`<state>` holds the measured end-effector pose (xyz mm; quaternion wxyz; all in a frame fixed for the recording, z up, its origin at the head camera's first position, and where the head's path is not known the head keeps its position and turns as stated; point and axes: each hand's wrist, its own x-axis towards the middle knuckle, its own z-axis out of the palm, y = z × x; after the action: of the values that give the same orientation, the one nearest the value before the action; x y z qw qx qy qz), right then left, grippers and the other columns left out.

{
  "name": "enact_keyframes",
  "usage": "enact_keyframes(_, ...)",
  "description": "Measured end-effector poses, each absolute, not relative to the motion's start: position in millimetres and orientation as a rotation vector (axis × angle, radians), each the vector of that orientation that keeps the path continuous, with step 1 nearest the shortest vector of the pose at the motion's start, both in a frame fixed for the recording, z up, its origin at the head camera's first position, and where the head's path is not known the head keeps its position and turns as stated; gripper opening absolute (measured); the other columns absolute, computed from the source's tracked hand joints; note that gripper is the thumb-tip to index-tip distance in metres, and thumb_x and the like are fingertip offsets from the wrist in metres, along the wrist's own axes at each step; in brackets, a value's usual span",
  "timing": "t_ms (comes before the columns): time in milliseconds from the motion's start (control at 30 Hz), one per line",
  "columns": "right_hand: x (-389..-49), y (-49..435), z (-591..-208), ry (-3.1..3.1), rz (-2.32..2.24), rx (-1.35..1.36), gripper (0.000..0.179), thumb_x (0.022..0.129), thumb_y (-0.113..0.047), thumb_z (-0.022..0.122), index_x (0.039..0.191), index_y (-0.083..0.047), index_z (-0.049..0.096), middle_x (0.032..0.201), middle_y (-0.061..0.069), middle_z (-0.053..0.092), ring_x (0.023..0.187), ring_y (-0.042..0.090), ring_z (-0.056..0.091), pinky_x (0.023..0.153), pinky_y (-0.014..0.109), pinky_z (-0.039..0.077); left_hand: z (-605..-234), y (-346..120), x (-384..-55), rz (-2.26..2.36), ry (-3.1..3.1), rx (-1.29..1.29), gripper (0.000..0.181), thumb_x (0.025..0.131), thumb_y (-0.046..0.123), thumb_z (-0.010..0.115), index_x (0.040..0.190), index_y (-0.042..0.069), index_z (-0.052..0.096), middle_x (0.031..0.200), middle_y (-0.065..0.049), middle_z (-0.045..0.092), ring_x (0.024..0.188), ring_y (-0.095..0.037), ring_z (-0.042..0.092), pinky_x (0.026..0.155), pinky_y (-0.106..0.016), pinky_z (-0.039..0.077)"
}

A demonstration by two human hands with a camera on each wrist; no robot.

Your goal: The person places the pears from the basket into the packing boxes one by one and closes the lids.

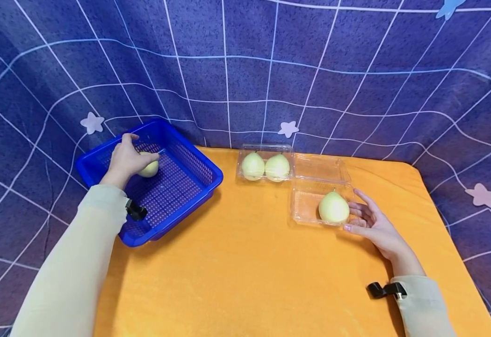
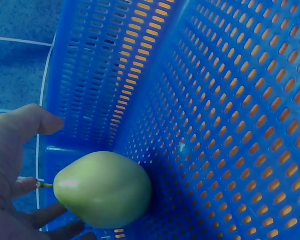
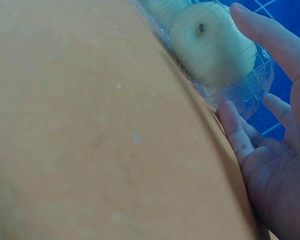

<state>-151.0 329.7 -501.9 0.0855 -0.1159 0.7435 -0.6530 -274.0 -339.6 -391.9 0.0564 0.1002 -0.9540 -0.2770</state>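
Note:
My left hand [image 1: 126,161] reaches into a blue perforated basket [image 1: 182,224], beside a pale green pear [image 1: 149,169]. In the left wrist view its fingers are spread by the stem end of that pear [image 2: 107,190], with a gap between thumb and fruit. At the right, an opened clear plastic clamshell box [image 1: 306,206] holds one pear [image 1: 334,207] at its right end. My right hand [image 1: 376,229] is at that end, fingers loosely bent and parted around the corner. In the right wrist view its fingertips are right at the box's edge, near the pear [image 3: 215,45].
A second clear box [image 1: 264,149], its lid over two pears [image 1: 265,166], stands at the back beside the opened lid [image 1: 319,167]. An orange cloth [image 1: 228,262] covers the table. A blue curtain with white lines [image 1: 245,79] hangs close behind and at both sides.

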Motion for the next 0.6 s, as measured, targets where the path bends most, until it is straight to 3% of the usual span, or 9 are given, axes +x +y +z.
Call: enact_keyframes(600,-153,332,-507,2.226,-1.95,-0.319,0.101,0.086,0.01,0.073,0.163,-0.024,0.017,0.145,0.013,0.042,0.125,0.013,0.05,0.093,0.018,0.049,-403,-350,-276,-0.864,-2.957,0.359,0.096,0.082,0.039,0.078,0.15,-0.003,0.025,0.129,-0.038,0.046,0.121,-0.053,0.042,0.102,-0.061,0.035)
